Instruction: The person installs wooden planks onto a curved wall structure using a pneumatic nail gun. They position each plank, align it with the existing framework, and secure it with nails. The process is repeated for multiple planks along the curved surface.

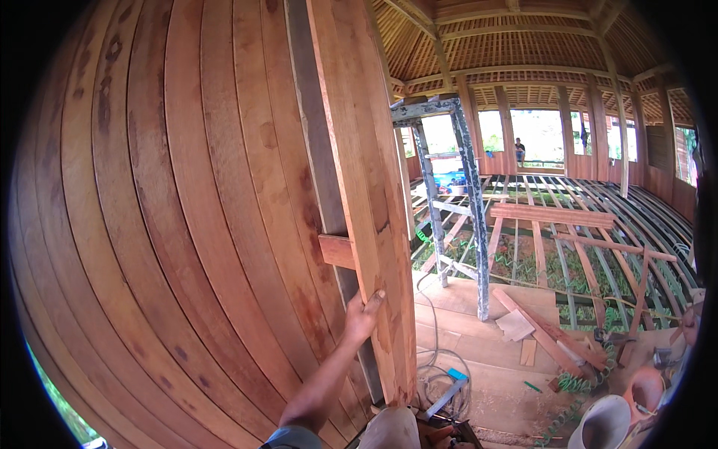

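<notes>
My left hand [362, 317] grips the near edge of a tall upright wooden board [378, 247]. Its thumb lies on the board's face and the other fingers go behind the edge, mostly out of sight. A short wooden block [337, 251] sits in the gap between this board and the plank wall [194, 209], above the hand. At the right rim a skin-coloured shape [692, 320] is partly cut off; it may be my right hand, but its fingers do not show clearly.
A paint-spattered trestle ladder [471, 194] stands beyond the board. Loose offcuts [553, 340], a blue-ended tool [449, 391], a cable [428, 352] and a green pencil [532, 387] lie on the floorboards. Open joists [538, 258] stretch behind. A person [520, 152] is far back.
</notes>
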Motion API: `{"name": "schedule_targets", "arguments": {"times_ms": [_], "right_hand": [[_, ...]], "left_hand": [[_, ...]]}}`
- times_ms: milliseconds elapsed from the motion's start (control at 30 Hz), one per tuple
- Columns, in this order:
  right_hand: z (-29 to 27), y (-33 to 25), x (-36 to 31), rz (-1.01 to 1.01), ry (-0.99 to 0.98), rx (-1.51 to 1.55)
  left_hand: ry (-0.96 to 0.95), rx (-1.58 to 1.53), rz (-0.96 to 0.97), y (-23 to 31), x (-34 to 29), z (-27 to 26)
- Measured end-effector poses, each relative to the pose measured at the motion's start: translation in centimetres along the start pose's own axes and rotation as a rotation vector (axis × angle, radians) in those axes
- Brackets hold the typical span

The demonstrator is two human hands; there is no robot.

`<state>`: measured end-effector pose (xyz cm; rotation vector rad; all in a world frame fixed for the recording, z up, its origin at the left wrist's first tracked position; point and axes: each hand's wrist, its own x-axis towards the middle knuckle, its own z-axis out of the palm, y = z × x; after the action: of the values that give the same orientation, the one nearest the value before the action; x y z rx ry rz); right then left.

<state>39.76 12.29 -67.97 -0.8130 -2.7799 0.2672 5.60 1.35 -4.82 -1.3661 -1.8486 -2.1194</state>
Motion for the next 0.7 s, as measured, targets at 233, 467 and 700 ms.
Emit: {"name": "schedule_targets", "arguments": {"times_ms": [233,467,700], "right_hand": [[-4.2,0.0,1.2,0.302,0.186,0.369],[-21.6,-4.3,4.4,0.5,0.345,0.935],[-49.9,-13.4,11.7,0.259,0.491,1.921]], "left_hand": [[0.018,-0.021,0.021,0.0,0.0,0.2],[0.046,-0.025,-0.013,0.3,-0.3,0.3],[0.049,0.046,-0.082,-0.2,-0.8,-0.1]]}}
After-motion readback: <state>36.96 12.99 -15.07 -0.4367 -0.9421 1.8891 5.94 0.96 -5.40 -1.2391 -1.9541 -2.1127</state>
